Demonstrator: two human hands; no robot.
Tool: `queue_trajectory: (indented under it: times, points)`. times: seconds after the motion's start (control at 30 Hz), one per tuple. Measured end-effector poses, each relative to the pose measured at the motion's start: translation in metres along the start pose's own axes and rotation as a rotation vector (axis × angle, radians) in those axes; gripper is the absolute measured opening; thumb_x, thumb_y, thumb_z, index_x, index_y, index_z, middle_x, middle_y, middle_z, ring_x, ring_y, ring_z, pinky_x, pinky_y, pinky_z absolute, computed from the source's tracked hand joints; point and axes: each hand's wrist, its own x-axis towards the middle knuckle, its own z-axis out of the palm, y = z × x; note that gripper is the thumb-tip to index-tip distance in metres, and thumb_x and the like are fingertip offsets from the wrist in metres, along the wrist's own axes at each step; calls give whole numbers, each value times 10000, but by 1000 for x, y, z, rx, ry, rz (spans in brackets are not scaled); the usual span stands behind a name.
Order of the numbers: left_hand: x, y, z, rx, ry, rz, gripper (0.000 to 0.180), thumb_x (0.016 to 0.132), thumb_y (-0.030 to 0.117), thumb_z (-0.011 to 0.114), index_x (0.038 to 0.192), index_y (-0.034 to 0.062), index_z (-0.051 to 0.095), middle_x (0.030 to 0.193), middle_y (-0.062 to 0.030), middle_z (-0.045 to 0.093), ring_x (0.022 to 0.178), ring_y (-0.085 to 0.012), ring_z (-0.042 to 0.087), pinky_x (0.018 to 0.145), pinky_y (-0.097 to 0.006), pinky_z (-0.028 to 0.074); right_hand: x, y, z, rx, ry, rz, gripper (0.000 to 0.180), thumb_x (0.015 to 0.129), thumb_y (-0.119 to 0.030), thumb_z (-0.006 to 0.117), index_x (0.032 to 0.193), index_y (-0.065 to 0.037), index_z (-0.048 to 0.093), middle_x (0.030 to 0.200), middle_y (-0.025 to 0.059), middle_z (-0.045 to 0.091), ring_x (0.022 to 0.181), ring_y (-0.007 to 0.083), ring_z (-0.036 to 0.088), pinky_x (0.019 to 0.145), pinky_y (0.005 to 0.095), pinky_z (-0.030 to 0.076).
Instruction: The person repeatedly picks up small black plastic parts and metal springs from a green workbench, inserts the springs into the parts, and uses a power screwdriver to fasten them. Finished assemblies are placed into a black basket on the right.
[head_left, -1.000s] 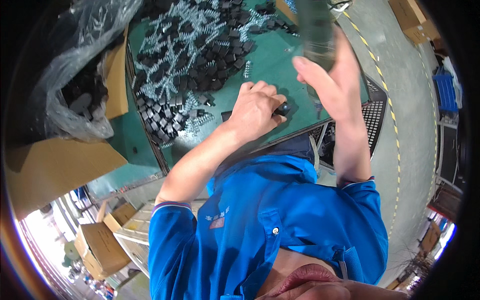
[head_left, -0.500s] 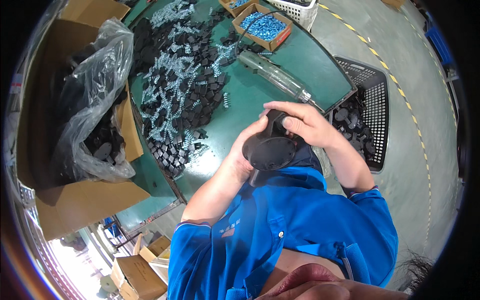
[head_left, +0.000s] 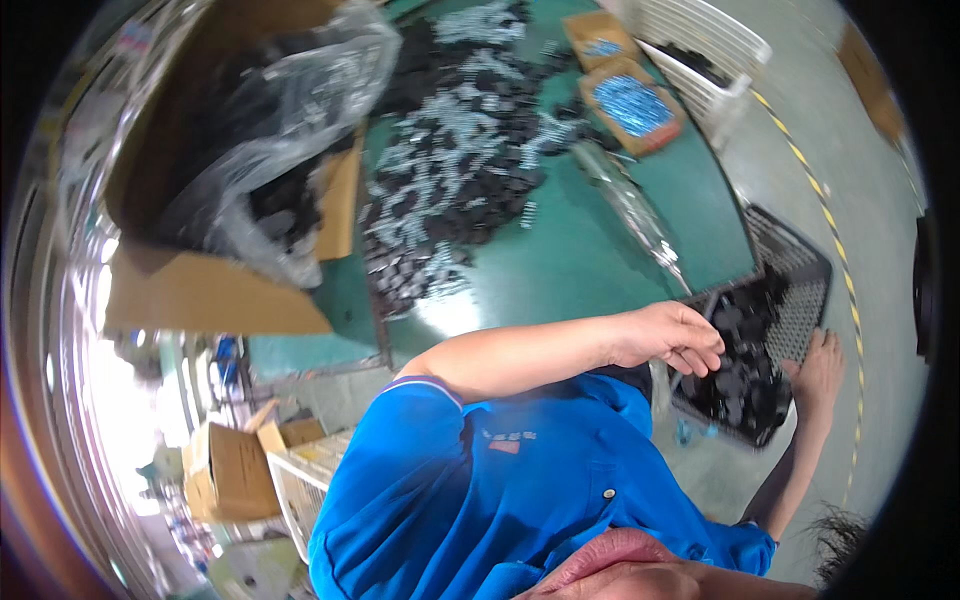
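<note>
My left hand (head_left: 672,338) reaches across to the right, over the near-left rim of a black plastic basket (head_left: 800,270). Its fingers curl together; whether they hold the rim or a small part is hidden. Beside the basket's right rim is my right hand (head_left: 818,375), thumb and fingers apart, the fingers stretched out; motion blurs it a little. A heap of black plastic parts (head_left: 738,375) with round discs fills the basket between my hands. The black round-based part seen earlier cannot be told apart there.
On the green table (head_left: 590,255) lie a clear cylindrical power driver (head_left: 632,205), piled springs and black blocks (head_left: 455,170), and a carton of blue screws (head_left: 632,105). A large carton (head_left: 220,290) with plastic film stands left. A white crate (head_left: 690,75) is beyond the table.
Both hands have left my front and moved right to the black basket. The black round-based part is no longer visible in them. My view has shifted, so the table sits differently in the picture.
</note>
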Motion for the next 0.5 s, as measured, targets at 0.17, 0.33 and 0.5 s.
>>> queue_trajectory:
  times: [0.17,0.33,0.5]
  points:
    - [-63,37,-21,140,194,232,435,974,332,632,1269,13,605,1177,-99,673,988,-153,668,884,-287,524,100,-177,-82,479,310,-783,573,682,-87,778,1209,14,578,1239,190,607,1148,371,581,1029,509,435]
    - [-175,69,-87,-56,693,747,416,987,316,604,1254,1,562,1180,-160,657,978,-263,677,875,-406,554,129,-261,-98,492,339,-1083,518,641,-128,797,1114,-19,616,1131,145,643,1056,350,615,934,463,492]
    - [-308,110,-245,-570,1231,1267,448,978,412,603,1121,-3,514,930,-131,617,814,-251,633,756,-407,562,99,-308,-28,662,43,-1231,435,717,-170,783,1100,-32,632,1119,120,654,1049,321,628,913,422,506]
